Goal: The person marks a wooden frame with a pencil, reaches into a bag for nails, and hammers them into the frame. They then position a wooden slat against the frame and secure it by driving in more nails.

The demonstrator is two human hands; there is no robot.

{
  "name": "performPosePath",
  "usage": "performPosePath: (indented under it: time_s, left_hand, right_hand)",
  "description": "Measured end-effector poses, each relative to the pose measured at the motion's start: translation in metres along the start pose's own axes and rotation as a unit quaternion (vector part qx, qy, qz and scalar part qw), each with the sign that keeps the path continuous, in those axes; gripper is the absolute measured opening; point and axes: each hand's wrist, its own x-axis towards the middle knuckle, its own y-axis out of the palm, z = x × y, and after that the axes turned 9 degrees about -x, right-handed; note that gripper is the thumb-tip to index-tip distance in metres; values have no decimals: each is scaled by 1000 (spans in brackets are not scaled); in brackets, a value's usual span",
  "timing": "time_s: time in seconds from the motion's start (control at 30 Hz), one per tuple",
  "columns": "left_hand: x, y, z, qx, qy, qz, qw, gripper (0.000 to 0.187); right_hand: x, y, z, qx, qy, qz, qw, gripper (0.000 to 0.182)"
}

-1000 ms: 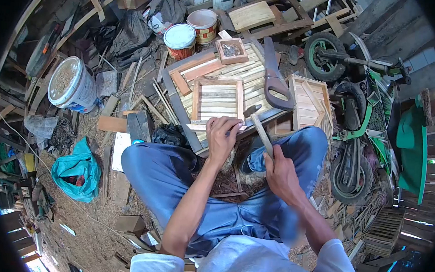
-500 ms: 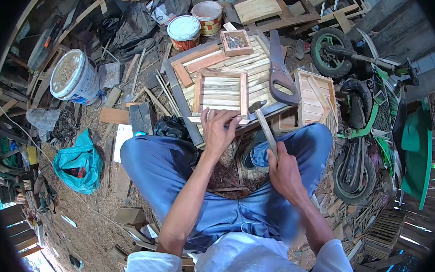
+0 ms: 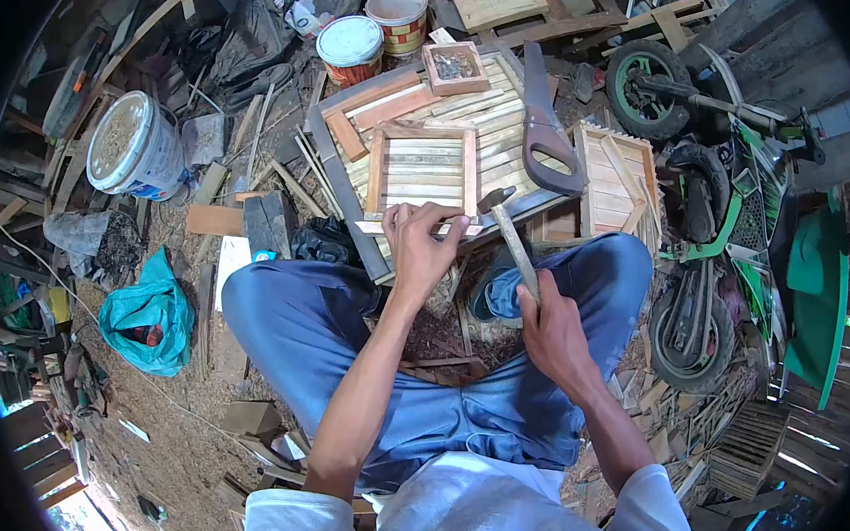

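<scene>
My left hand (image 3: 422,244) is closed on the near edge of a small wooden frame (image 3: 375,170), its fingers bent over the front strip. Whether a nail is pinched there is too small to tell. The frame lies on a slatted wooden panel (image 3: 505,103). In my right hand (image 3: 559,334) is a hammer (image 3: 516,251), gripped by its wooden handle, with the dark head just right of the frame's near corner. A handsaw (image 3: 547,137) rests on the panel's right side. At the far edge sits a small wooden box (image 3: 463,86) with metal bits, likely nails, inside.
A slatted wooden crate (image 3: 610,184) stands right of the panel, before a green motorbike (image 3: 731,201). Paint buckets (image 3: 351,45) stand beyond. To the left are a large white bucket (image 3: 145,151) and a teal sack (image 3: 155,298). Wood scraps and shavings cover the floor.
The view has shifted slightly, moving the panel and frame a little up and left in the picture. My left hand keeps its hold on the frame, and the hammer head remains near the frame's corner.
</scene>
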Motion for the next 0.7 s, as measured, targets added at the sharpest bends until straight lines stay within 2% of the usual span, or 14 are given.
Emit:
performPosePath:
  time_s: [0.47, 0.7]
  left_hand:
    - [0, 2, 1, -7, 2, -5, 1000, 13]
    - [2, 0, -3, -13, -29, 13, 999, 13]
  right_hand:
    - [-11, 13, -19, -1, 35, 27, 999, 19]
    - [-10, 12, -17, 13, 45, 28, 998, 19]
